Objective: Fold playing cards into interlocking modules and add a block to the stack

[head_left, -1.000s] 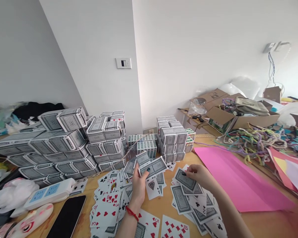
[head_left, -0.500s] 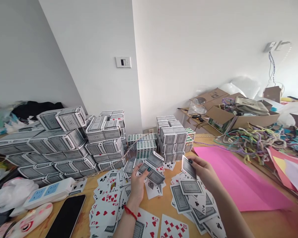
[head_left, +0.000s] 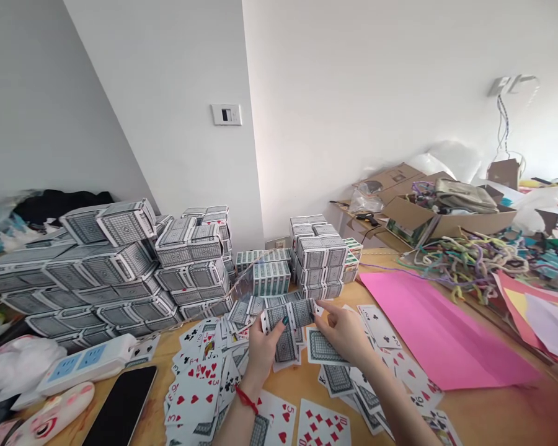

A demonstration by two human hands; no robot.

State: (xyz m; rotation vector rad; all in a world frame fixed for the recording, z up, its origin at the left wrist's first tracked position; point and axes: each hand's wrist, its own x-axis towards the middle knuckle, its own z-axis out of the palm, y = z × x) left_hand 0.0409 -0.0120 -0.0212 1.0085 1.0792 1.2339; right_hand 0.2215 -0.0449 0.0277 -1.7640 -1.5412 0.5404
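Note:
My left hand (head_left: 260, 350) is closed on grey-backed, folded playing cards (head_left: 275, 314), its dark-nailed thumb pressed on their backs. A red cord circles that wrist. My right hand (head_left: 346, 331) pinches the right end of a grey-backed playing card (head_left: 302, 313) joined against the ones in my left hand; how they interlock is too small to tell. Under my right hand a face-down card (head_left: 323, 348) lies near a loose pile with a two of clubs (head_left: 379, 326). Left of my left wrist spreads a heap of mostly face-up cards (head_left: 195, 390).
Stacked blocks of folded cards (head_left: 97, 266) rise at the left, with another stack (head_left: 318, 253) at centre. Green-patterned folded pieces (head_left: 270, 277) stand between. A phone (head_left: 121, 406) and power strip (head_left: 86, 365) lie left, pink paper (head_left: 441, 334) right, an open carton (head_left: 451, 217) behind.
My right hand has moved left, bringing its card against those in my left hand. Cards in the right-hand pile have shifted and spread. The view has shifted slightly.

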